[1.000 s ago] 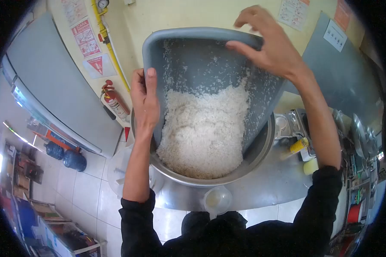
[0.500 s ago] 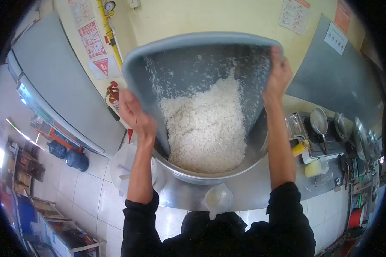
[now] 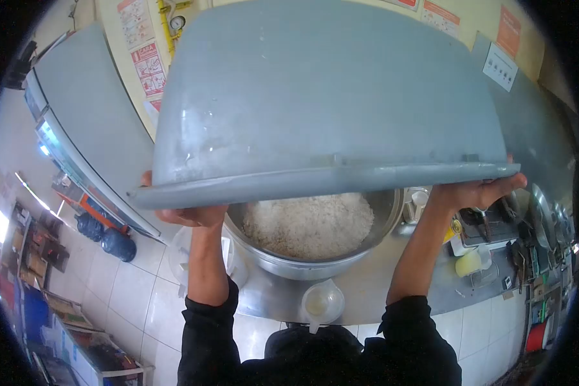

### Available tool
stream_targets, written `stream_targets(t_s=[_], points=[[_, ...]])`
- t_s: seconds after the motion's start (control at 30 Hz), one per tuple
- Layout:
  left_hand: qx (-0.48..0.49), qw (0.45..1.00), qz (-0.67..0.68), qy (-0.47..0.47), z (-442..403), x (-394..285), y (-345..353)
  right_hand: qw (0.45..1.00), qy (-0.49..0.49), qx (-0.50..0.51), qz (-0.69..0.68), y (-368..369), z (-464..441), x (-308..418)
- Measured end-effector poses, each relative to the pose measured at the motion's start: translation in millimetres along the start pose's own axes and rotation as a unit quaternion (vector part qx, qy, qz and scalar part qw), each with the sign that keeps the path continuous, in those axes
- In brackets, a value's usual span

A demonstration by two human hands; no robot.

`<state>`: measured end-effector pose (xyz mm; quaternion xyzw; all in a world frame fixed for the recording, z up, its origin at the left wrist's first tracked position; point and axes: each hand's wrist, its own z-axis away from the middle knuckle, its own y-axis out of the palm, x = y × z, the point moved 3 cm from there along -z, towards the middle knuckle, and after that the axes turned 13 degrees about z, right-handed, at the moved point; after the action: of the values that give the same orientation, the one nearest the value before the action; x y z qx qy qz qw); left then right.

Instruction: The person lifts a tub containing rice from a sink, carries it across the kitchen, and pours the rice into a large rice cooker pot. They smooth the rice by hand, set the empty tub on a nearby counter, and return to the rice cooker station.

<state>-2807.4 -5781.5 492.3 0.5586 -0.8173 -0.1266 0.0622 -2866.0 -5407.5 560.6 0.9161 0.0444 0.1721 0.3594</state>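
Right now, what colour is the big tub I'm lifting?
Plain grey with a slight blue tint; the tub shows best in the current head view.

The wide grey plastic tub (image 3: 328, 96) blocks reach from above over the far side of the round metal pot (image 3: 302, 267) — the near side is open, past a translucent plastic jug (image 3: 323, 301).

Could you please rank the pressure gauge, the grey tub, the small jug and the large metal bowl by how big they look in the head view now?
1. Grey tub, held up, which may enlarge it
2. Large metal bowl, partly hidden
3. Small jug
4. Pressure gauge
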Motion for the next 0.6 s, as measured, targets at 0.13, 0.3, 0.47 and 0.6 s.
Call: stream_targets(t_s=[0.13,0.3,0.47,0.6], points=[[-0.022,0.997,0.021,-0.077,12.3,29.5,-1.3,0.993,-0.112,0.033,0.03,1.7,-13.7,3.8],[-0.077,0.997,0.022,-0.007,4.6,28.6,13.1,0.943,-0.259,-0.021,0.209,1.2,-29.1,15.4],[-0.087,0.996,0.013,0.02,-4.9,21.7,14.7,0.847,-0.397,-0.081,0.345,3.0,-47.5,15.5],[-0.093,0.995,0.005,0.034,-5.6,20.0,18.9,0.775,-0.488,-0.089,0.391,-4.9,-58.5,6.4]])
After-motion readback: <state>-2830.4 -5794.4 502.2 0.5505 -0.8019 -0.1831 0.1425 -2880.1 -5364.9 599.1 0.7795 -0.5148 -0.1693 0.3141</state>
